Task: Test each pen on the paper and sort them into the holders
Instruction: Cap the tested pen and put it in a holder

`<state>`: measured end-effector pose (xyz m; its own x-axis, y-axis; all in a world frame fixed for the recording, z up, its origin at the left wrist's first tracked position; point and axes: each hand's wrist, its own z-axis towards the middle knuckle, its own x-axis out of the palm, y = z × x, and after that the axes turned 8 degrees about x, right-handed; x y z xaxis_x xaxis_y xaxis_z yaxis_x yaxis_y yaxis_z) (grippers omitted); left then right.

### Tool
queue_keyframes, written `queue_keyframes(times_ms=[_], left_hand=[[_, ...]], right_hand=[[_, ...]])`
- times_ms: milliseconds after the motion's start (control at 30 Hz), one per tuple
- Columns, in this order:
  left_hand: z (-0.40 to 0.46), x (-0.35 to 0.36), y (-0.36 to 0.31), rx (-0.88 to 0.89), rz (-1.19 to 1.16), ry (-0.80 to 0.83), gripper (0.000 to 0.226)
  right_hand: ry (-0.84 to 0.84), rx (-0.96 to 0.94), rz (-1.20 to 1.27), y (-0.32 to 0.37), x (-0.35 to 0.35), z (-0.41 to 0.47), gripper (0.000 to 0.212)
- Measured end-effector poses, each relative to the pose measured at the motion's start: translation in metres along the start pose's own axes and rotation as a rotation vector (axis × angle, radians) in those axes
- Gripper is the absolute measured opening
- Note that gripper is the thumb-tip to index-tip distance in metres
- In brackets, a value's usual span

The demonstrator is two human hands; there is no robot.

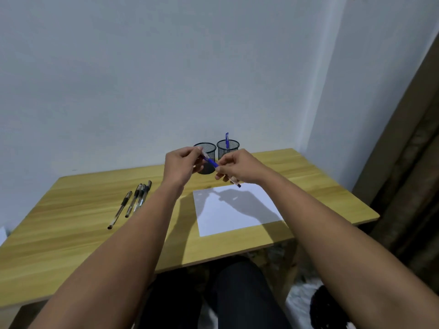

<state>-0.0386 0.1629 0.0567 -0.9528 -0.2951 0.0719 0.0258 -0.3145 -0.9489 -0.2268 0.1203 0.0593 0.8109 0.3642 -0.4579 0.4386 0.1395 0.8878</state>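
Matt wood-grain table (71,233), black wire-mesh holders (234,148), smooth white paper (237,217).

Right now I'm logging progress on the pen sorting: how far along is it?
Early on. Done: one blue pen stands in the right mesh holder; the left mesh holder looks empty. In hand: the left hand and right hand both grip a blue pen above the table; the white paper shows no clear marks. Left: four black pens lie untested.

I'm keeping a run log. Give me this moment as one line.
both hands grip blue pen over table | right holder: one blue pen | black pens untested | paper blank
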Motion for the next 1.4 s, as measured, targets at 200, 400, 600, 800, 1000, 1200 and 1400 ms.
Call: queue_keyframes(times_ms=[200, 400, 600, 800, 1000, 1200, 1400], left_hand=[[0.064, 0.025, 0.011, 0.209, 0.564, 0.155, 0.052], [0.128, 0.064, 0.042, 0.252, 1.085, 0.306, 0.085], [0.168, 0.093, 0.084, 0.239, 1.416, 0.453, 0.091], [0.185, 0.098, 0.110, 0.318, 1.448, 0.417, 0.075], [0.184, 0.098, 0.112, 0.297, 1.384, 0.402, 0.065], [0.175, 0.092, 0.107, 0.316, 1.415, 0.382, 0.067], [0.140, 0.056, 0.073, 0.307, 1.364, 0.318, 0.084]], right_hand=[[-0.332, -0.009, -0.103, 0.003, -0.052, 0.059, 0.017], [-0.580, -0.063, 0.058, -0.011, -0.084, 0.127, 0.013], [-0.636, -0.036, 0.062, -0.035, -0.082, 0.178, 0.010], [-0.572, 0.072, -0.094, -0.060, -0.066, 0.201, 0.011], [-0.565, 0.126, -0.154, -0.071, -0.055, 0.202, 0.012], [-0.586, 0.110, -0.141, -0.061, -0.056, 0.184, 0.005], [-0.593, 0.048, -0.133, -0.024, -0.048, 0.148, 0.011]])
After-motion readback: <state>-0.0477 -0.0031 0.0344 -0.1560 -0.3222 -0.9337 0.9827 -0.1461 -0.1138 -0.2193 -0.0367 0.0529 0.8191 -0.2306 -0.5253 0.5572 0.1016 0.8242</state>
